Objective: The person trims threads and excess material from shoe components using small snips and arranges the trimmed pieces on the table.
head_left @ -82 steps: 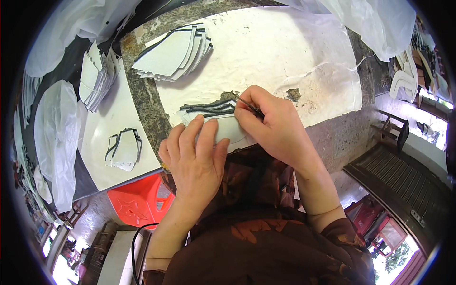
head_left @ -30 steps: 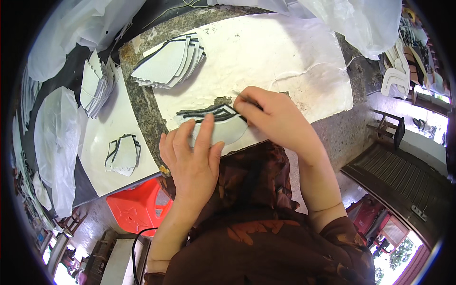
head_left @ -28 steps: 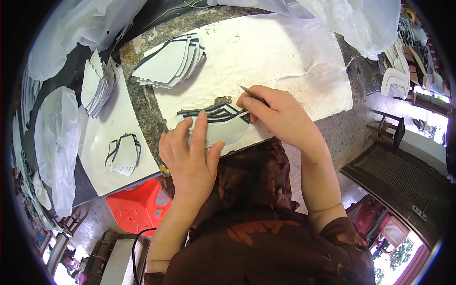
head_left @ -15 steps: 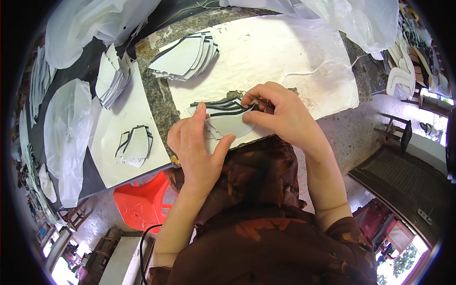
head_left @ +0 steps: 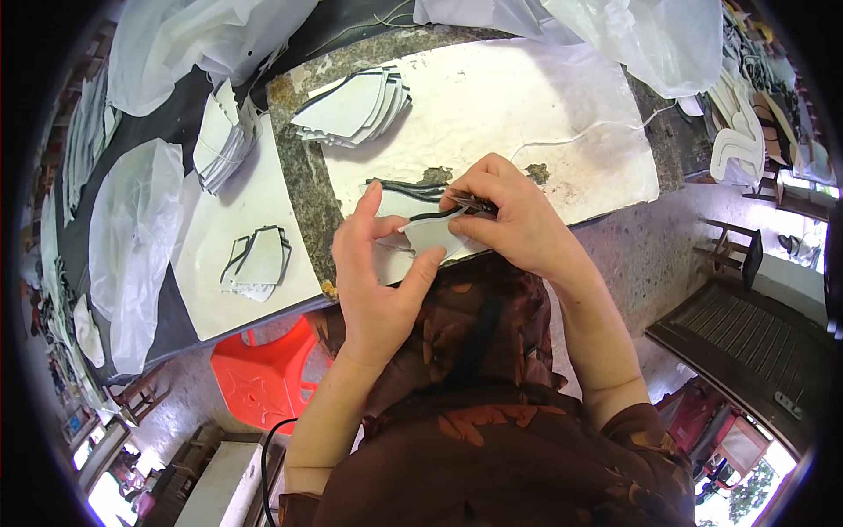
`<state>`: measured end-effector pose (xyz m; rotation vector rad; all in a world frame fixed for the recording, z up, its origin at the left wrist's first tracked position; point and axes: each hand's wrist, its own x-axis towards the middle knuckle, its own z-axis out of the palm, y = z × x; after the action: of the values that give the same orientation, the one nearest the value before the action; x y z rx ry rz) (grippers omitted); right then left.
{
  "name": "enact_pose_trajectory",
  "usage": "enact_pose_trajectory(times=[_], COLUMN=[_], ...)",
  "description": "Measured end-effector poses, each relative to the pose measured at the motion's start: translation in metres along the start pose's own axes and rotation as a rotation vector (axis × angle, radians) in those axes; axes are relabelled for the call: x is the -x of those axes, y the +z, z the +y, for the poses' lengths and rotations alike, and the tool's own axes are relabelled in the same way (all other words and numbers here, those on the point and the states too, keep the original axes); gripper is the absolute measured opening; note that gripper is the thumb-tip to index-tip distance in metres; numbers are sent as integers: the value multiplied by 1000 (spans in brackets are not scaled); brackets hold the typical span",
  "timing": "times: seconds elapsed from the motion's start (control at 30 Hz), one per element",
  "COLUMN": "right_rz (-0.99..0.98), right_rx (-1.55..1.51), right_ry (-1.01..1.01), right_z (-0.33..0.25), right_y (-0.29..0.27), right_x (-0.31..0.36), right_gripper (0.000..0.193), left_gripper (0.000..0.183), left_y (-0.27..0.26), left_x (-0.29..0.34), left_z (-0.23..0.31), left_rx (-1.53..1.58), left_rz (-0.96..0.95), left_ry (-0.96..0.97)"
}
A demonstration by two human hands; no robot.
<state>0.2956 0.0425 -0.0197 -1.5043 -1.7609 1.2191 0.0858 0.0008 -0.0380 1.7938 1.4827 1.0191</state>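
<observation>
My left hand (head_left: pixel 378 255) pinches a small white piece with a black edge strip (head_left: pixel 433 235) between thumb and fingers, its index finger pointing up. At the piece's upper right edge, my right hand (head_left: pixel 512 206) is closed on small dark metal thread snips (head_left: pixel 475 205), their tip by the black strip. The right thumb and fingertips touch the piece's right end. Just behind lie more black-edged white pieces (head_left: pixel 408 189), partly hidden by my hands. All this is at the near edge of a white-covered board (head_left: pixel 580 114).
A fanned stack of black-edged white pieces (head_left: pixel 347 110) lies far left on the board. To the left are a tied bundle (head_left: pixel 219 145), a small pile (head_left: pixel 263 259) and a plastic bag (head_left: pixel 132 246). A red stool (head_left: pixel 263 373) stands below the table. More plastic (head_left: pixel 650 44) lies at the back.
My left hand has moved slightly right and now holds one piece up, apart from the others. The snips show more plainly in my right hand, at the piece's edge.
</observation>
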Motion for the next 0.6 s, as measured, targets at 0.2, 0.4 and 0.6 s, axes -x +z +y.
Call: enact_pose_trajectory(times=[0.2, 0.4, 0.6], right_rz=[-10, -159, -211], right_rx=[-101, -458, -436], right_ry=[-23, 185, 160], right_z=[0, -12, -22], right_y=[-8, -20, -13], right_x=[4, 5, 6], right_gripper=[21, 11, 9], left_gripper=[58, 50, 40], left_y=[-5, -16, -51], left_x=[-15, -15, -49], left_z=[6, -8, 18], left_rx=[736, 903, 434], left_rz=[-30, -123, -479], left_ry=[-399, -353, -326])
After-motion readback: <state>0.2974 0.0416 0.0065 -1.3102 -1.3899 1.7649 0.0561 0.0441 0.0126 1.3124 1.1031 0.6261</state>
